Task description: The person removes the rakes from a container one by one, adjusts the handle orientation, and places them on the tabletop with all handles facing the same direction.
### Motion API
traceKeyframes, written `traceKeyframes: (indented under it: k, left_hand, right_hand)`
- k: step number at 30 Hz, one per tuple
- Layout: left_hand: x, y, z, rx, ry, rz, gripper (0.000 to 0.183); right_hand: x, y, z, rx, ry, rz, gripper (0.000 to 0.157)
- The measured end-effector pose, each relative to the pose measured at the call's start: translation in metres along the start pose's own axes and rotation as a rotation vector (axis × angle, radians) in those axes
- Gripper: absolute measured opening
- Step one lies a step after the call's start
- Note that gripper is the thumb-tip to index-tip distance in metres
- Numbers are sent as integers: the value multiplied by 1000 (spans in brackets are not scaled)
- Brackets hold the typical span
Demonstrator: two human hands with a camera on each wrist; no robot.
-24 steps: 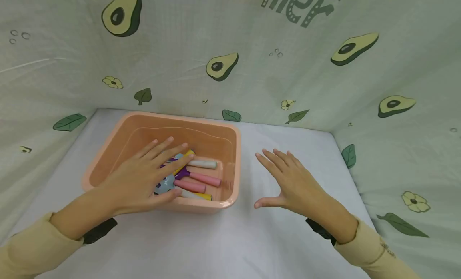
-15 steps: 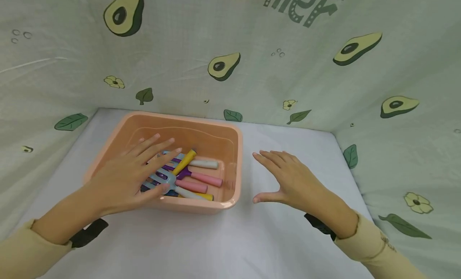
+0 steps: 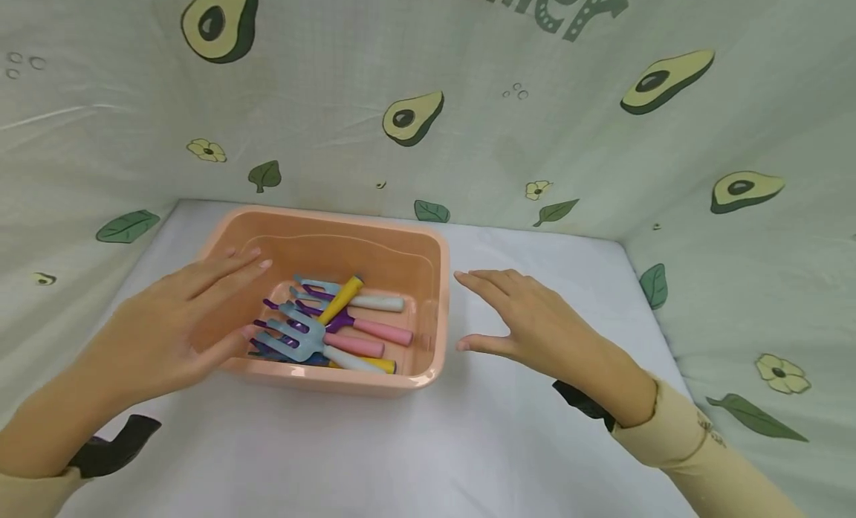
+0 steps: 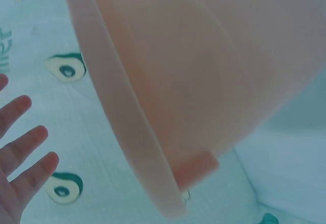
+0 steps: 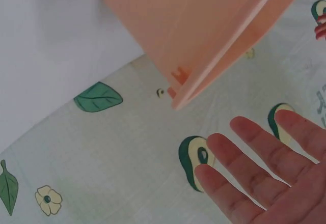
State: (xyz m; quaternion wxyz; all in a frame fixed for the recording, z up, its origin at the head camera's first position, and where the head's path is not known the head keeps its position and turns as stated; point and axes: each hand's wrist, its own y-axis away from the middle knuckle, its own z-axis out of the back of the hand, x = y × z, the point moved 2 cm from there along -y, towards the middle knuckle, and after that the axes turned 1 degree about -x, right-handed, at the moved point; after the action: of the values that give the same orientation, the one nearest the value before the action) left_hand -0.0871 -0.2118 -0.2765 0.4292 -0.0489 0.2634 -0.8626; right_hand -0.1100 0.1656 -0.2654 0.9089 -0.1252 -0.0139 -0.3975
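Observation:
A peach plastic bin (image 3: pixel 438 310) holds several small hand forks in a heap. On top lies a light blue fork (image 3: pixel 309 341) with a white handle. Beside it are a purple fork with a pink handle (image 3: pixel 381 331) and a yellow handle (image 3: pixel 342 300) lying across the others. My left hand (image 3: pixel 167 321) hovers over the bin's left side, fingers extended and holding nothing; it hides part of the left rim. To the right of the bin, my right hand (image 3: pixel 524 317) is held apart from the rim, thumb spread from the fingers, also holding nothing.
The bin stands on a white-covered table (image 3: pixel 428 458). Behind and to the sides hangs a pale cloth (image 3: pixel 321 109) printed with avocados, leaves and flowers. A black strap (image 3: pixel 117 447) is on the left wrist, another (image 3: pixel 583 403) on the right.
My left hand has moved left from above the forks, uncovering their heads. My right hand has shifted slightly left and up, towards the bin. The forks lie as before.

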Motion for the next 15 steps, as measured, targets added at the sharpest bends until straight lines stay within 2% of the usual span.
traceKeyframes:
  k: [3,5,7,10,13,15]
  left_hand:
    - [7,6,3,-54,7,25,61]
    - [13,12,5,-64,11,71,60]
    - [19,20,6,-56,12,140,60]
    - [27,30,7,-20,12,252,70]
    - [35,40,6,11,38,344,73]
    - [40,45,4,7,68,388,72]
  right_hand:
    - [1,-5,2,-2,-4,12,76]
    - [3,-9,4,-3,-2,25,75]
    - [4,-13,5,0,-4,38,73]
    - [6,-20,6,8,-9,50,70]
    - [8,-27,7,18,-10,56,67]
    - [9,-31,8,27,-10,61,65]
